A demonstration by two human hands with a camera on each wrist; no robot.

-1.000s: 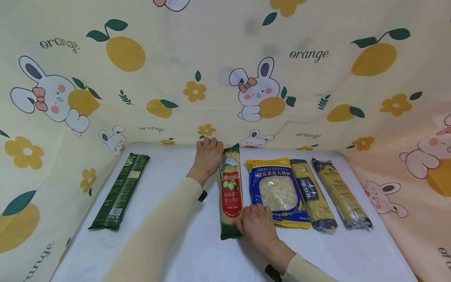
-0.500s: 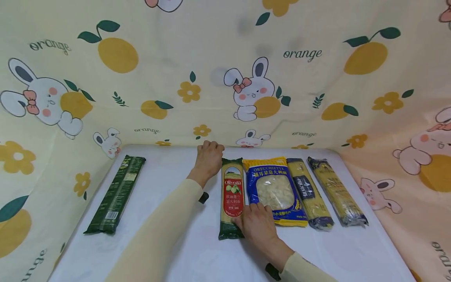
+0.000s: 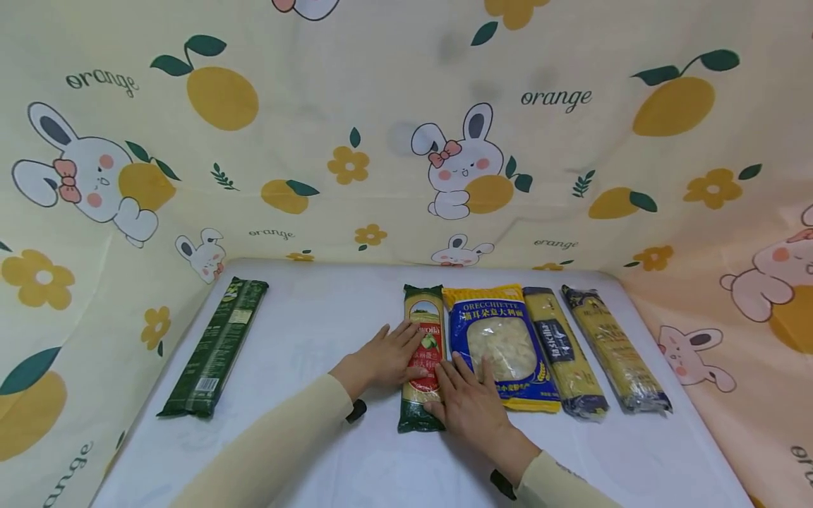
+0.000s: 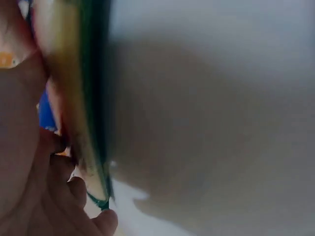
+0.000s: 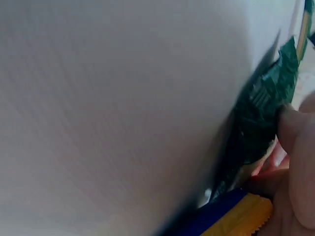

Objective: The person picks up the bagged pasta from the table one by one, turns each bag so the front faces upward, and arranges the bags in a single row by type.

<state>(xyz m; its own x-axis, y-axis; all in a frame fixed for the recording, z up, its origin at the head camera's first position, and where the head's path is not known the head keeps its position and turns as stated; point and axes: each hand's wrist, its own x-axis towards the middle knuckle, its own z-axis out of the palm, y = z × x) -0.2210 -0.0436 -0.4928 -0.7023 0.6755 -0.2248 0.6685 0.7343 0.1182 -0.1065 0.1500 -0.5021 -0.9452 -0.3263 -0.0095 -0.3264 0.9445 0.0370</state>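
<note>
A green-ended packet of spaghetti (image 3: 420,416) with a red label lies lengthwise on the white table. Across its middle rests my left hand (image 3: 387,356), fingers spread and fairly straight; the left wrist view has them along the packet's side (image 4: 74,73). My right hand (image 3: 473,402) lies flat over the seam between the spaghetti and the blue and yellow bag of orecchiette (image 3: 502,346), thumb on the green lower end (image 5: 266,98). The two packets lie side by side, the label partly covered by my fingers.
Right of the orecchiette lie a slim pasta packet with a dark label (image 3: 559,346) and another long pasta packet (image 3: 612,346), slightly slanted. A dark green packet (image 3: 216,346) lies back-up at the far left. A patterned cloth (image 3: 381,141) stands behind the table (image 3: 305,310).
The spaghetti packet has come down from the back edge and right, against the orecchiette. My left hand has left its top end and moved down onto its middle; my right fingers have spread out.
</note>
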